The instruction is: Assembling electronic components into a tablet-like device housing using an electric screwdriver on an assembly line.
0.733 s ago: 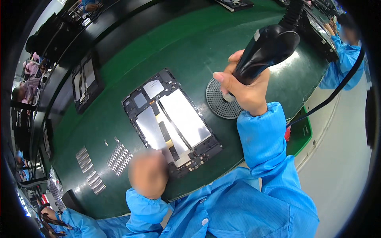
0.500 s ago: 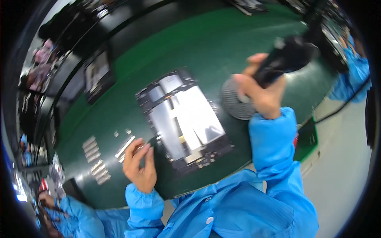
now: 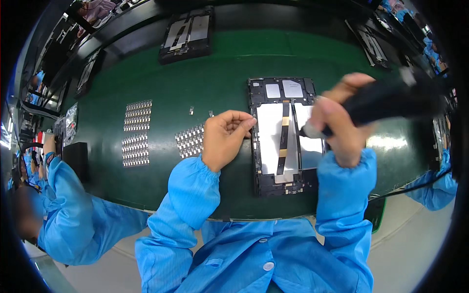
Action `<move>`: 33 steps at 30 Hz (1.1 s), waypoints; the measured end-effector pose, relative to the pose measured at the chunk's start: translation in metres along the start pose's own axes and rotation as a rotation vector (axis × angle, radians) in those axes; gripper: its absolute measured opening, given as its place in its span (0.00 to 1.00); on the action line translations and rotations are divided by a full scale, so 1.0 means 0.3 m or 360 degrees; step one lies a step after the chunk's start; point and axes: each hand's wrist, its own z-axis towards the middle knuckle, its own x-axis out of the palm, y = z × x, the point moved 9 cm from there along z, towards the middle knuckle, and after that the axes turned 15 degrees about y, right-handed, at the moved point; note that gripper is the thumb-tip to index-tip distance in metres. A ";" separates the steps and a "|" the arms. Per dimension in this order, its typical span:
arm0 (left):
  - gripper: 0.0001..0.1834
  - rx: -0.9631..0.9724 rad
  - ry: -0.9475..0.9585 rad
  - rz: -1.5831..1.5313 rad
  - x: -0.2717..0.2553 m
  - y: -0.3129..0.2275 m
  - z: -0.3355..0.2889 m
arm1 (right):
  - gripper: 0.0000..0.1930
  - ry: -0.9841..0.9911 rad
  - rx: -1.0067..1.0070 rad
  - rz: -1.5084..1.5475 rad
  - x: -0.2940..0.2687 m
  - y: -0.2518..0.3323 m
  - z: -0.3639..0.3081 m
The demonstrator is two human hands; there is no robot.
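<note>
An opened tablet (image 3: 271, 139) lies upright in front of me, its black frame around silver battery panels and a dark ribbon cable. At its left edge, my left hand (image 3: 223, 139) has thumb and forefinger pressed together; anything small between them is hidden. My right hand (image 3: 344, 129) is wrapped round a black tool (image 3: 391, 100) that looks like an electric screwdriver, blurred by motion. The tool lies nearly level over the tablet's right side, tip pointing left; contact cannot be made out. Beside my left hand is a sheet of small parts (image 3: 188, 141), partly covered by it.
Two more sheets of small parts (image 3: 138, 115) (image 3: 135, 149) lie farther left, with a tiny loose piece (image 3: 191, 110) nearby. Another opened tablet (image 3: 185, 36) stands at the back. A black block (image 3: 76, 162) and a co-worker's blue sleeve (image 3: 73, 210) are at the left.
The view has turned and shifted. My left hand has gone from beside the parts sheet to the tablet's left edge. The tool has swung from above a round grey dish to over the tablet.
</note>
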 end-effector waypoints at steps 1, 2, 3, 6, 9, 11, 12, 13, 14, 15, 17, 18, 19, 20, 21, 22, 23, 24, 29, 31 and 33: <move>0.07 0.0066 -0.0020 0.0003 -0.003 -0.004 0.008 | 0.20 0.0042 0.0034 0.0037 0.040 -0.025 0.024; 0.07 0.0097 -0.0031 -0.0037 -0.007 -0.001 0.011 | 0.19 0.0045 0.0090 0.0028 0.067 -0.054 0.041; 0.07 0.0103 -0.0030 -0.0054 -0.011 0.001 0.009 | 0.18 0.0052 0.0147 0.0025 0.089 -0.088 0.055; 0.07 0.0031 -0.0061 -0.0128 -0.040 0.023 -0.004 | 0.17 0.0116 0.0096 0.0026 0.118 -0.160 0.073; 0.07 0.0026 -0.0038 -0.0122 -0.055 0.023 0.006 | 0.17 0.0139 0.0135 0.0007 0.125 -0.182 0.073; 0.07 0.0049 -0.0043 -0.0150 -0.061 0.013 0.006 | 0.17 0.0115 0.0142 0.0029 0.124 -0.180 0.073; 0.07 0.0047 -0.0052 -0.0156 -0.065 0.009 0.005 | 0.17 0.0125 0.0148 0.0031 0.130 -0.184 0.074; 0.07 0.0012 -0.0022 -0.0216 -0.055 0.012 0.007 | 0.17 0.0154 0.0139 -0.0017 0.137 -0.184 0.075; 0.06 -0.0022 0.0009 -0.0274 -0.043 0.020 0.011 | 0.18 0.0182 0.0129 -0.0065 0.143 -0.182 0.075; 0.06 -0.0023 -0.0005 -0.0277 -0.038 0.021 0.011 | 0.18 0.0194 0.0132 -0.0058 0.148 -0.182 0.076; 0.06 -0.0007 0.0054 -0.0367 -0.007 0.024 0.018 | 0.18 0.0190 0.0095 -0.0099 0.153 -0.165 0.079; 0.07 -0.0025 0.0128 -0.0370 0.011 0.033 0.026 | 0.18 0.0200 0.0098 -0.0080 0.153 -0.152 0.081; 0.07 -0.0027 0.0114 -0.0376 0.014 0.038 0.031 | 0.18 0.0213 0.0104 -0.0074 0.152 -0.142 0.082; 0.07 -0.0024 0.0113 -0.0262 0.016 0.036 0.035 | 0.19 0.0193 0.0062 -0.0075 0.145 -0.125 0.084; 0.07 -0.0019 0.0115 -0.0146 0.019 0.034 0.041 | 0.19 0.0171 0.0018 -0.0079 0.138 -0.109 0.085; 0.06 0.0024 0.0059 -0.0005 0.011 0.030 0.044 | 0.20 0.0191 -0.0016 -0.0050 0.143 -0.098 0.087; 0.06 0.0024 0.0048 -0.0008 0.010 0.035 0.045 | 0.20 0.0201 -0.0015 -0.0045 0.150 -0.094 0.087; 0.05 0.0128 0.0010 0.0131 0.005 0.013 0.045 | 0.20 0.0204 -0.0023 -0.0026 0.155 -0.087 0.087; 0.05 0.0266 -0.0054 0.0265 0.002 -0.013 0.043 | 0.20 0.0236 -0.0021 0.0009 0.208 -0.092 0.099; 0.06 0.0296 -0.0175 0.0282 -0.015 -0.032 0.033 | 0.20 0.0237 -0.0029 0.0008 0.222 -0.112 0.107; 0.06 0.0288 -0.0152 0.0282 -0.016 -0.018 0.039 | 0.19 0.0279 0.0041 -0.0052 0.237 -0.142 0.109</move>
